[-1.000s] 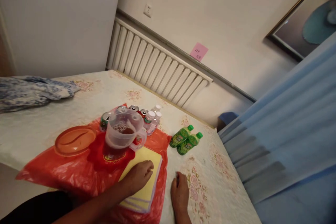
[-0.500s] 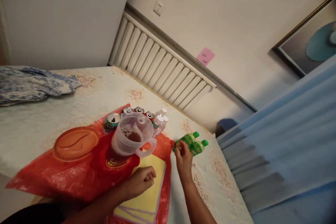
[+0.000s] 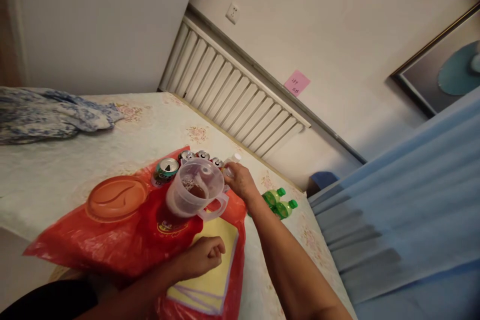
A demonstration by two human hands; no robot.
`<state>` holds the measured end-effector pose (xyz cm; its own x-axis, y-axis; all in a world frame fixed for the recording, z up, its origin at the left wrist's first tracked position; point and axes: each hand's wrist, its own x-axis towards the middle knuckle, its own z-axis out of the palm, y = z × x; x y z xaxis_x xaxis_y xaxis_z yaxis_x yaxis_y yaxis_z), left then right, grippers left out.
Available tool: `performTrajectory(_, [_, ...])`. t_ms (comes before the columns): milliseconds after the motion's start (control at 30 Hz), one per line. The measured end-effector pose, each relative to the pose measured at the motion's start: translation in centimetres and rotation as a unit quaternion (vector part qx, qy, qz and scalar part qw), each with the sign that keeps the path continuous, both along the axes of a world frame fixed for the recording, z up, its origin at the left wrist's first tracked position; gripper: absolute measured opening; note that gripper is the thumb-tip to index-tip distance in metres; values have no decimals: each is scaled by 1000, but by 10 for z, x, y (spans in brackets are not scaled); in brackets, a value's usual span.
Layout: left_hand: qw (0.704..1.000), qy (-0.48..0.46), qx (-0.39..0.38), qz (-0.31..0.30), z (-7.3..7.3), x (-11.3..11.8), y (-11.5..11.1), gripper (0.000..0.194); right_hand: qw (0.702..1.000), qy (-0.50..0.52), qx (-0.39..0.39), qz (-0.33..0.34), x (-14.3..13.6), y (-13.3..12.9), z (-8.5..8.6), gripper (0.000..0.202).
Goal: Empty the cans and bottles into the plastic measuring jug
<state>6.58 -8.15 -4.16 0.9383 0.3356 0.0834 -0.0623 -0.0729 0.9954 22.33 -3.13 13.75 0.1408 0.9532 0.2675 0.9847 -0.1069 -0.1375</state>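
My left hand (image 3: 208,256) rests over the yellow sheet (image 3: 213,287) with its fingers curled and nothing in them. My right hand (image 3: 242,180) is at the small clear bottles with white caps (image 3: 236,158), its fingertips closed on one of them; it hides most of that group. Just left of it stands a translucent plastic jug (image 3: 176,195), with foamy brown liquid inside. Behind the jug are several drink cans, one of them a green can (image 3: 165,172). Two green soda bottles (image 3: 279,205) lie beyond my right forearm, partly covered by it.
A red plastic bag (image 3: 93,245) lies flat under the jug, with an orange lid (image 3: 117,199) on it. A patterned cloth (image 3: 56,116) lies at the left of the floral tablecloth (image 3: 150,125). Behind the table is a radiator (image 3: 232,90); a blue curtain (image 3: 408,200) hangs at right.
My right hand has moved left and away from me, from the green soda bottles to the white-capped bottles. My left hand has stayed curled over the yellow sheet. The view has shifted slightly.
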Motion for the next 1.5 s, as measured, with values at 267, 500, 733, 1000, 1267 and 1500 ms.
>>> performTrajectory(267, [997,-1,27,74,-20,13,-4,24,991,83,83,-61,21,-71,42,32])
performTrajectory(500, [987,15,-47,155,-23,24,-12,84,987,120,43,-100,14,-141,63,28])
performTrajectory(733, [993,-79,-78,34,7,12,-14,85,975,219,-29,-39,-12,-160,46,24])
performTrajectory(1000, [985,-121,-117,-41,15,3,-2,76,961,269,-55,-38,-7,-163,47,41])
performTrajectory(1267, [980,-99,-135,-112,21,-9,7,88,933,357,-55,15,-3,-171,55,37])
performTrajectory(1500, [963,-76,-182,-182,35,-27,15,87,908,416,-19,46,-2,-174,50,30])
